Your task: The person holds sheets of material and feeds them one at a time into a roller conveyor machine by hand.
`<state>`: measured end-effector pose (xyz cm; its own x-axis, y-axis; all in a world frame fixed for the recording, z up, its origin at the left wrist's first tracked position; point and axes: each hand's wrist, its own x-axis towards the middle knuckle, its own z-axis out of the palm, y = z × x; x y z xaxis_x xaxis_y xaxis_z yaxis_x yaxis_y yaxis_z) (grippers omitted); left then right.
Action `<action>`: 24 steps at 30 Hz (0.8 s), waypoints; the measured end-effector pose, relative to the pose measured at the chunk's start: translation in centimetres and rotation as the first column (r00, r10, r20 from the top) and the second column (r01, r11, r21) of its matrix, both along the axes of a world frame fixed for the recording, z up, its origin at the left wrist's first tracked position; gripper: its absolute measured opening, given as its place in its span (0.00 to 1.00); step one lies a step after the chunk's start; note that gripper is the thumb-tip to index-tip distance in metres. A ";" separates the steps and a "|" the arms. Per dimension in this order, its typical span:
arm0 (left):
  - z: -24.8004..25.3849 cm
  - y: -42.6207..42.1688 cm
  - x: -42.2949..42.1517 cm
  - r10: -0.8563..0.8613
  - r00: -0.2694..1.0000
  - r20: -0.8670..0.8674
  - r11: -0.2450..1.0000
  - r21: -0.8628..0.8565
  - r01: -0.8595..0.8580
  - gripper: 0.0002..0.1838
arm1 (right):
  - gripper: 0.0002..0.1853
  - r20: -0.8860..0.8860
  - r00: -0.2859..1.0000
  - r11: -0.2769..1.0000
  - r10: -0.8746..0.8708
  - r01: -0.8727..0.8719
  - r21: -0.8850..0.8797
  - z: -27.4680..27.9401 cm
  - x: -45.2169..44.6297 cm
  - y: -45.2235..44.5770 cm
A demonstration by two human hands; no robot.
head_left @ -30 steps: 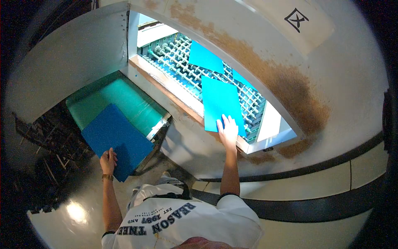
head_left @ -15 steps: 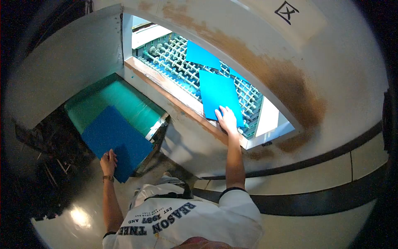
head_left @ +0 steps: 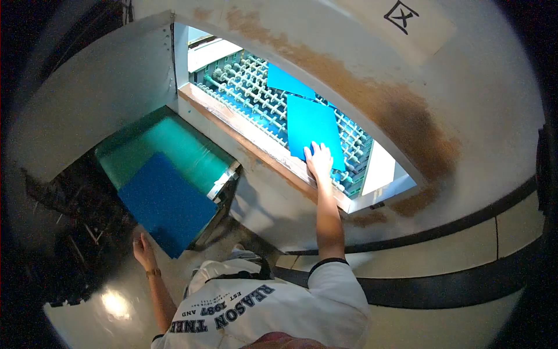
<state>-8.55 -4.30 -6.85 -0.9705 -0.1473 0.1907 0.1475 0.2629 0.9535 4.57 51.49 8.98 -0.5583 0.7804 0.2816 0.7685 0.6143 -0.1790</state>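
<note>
My right hand (head_left: 319,161) reaches through the opening and rests on a bright blue sheet (head_left: 313,122), fingers spread on its near end. The sheet lies on rows of pale roller wheels (head_left: 256,96). Lower left, a darker blue sheet or stack of sheets (head_left: 168,203) lies on a green belt (head_left: 160,136) and sticks out past its near end. My left hand (head_left: 143,250) is beside its lower left edge, holding nothing, with the fingers partly apart.
Another blue sheet (head_left: 288,80) lies further in on the rollers. A worn ledge (head_left: 244,136) runs along the opening's near side. Above the opening, the pale machine panel (head_left: 465,75) has brown stains. A dark, cluttered area (head_left: 70,198) lies left of the belt.
My left hand has come off the darker blue sheet and moved down and left. My right hand and the bright sheet have shifted slightly further in over the rollers.
</note>
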 end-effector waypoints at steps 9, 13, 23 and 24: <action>2.5 2.7 3.9 -0.086 0.951 0.296 0.954 -0.250 0.164 0.25 | 0.26 -0.063 0.998 0.999 -0.004 0.006 0.041 0.0 0.1 -0.2; 0.3 1.0 2.8 -0.212 0.862 0.461 0.962 -0.057 0.267 0.25 | 0.21 -0.439 0.855 0.918 0.277 -0.100 0.385 2.2 0.0 -1.6; 9.5 1.6 2.8 -0.224 0.835 0.503 0.921 0.390 0.012 0.15 | 0.31 -0.712 0.613 -0.693 0.342 -0.348 -0.632 -3.0 0.5 -23.6; 9.2 1.9 2.8 -0.293 0.804 0.518 0.910 0.408 0.069 0.15 | 0.31 -0.712 0.607 -0.705 0.353 -0.327 -0.629 -5.3 0.0 -25.7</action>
<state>-5.71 -2.44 2.32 -0.9030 0.0943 -0.4192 -0.4267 -0.0825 0.9006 4.61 25.77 3.67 -0.7983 -0.5743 -0.1817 0.3953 -0.2718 -0.8774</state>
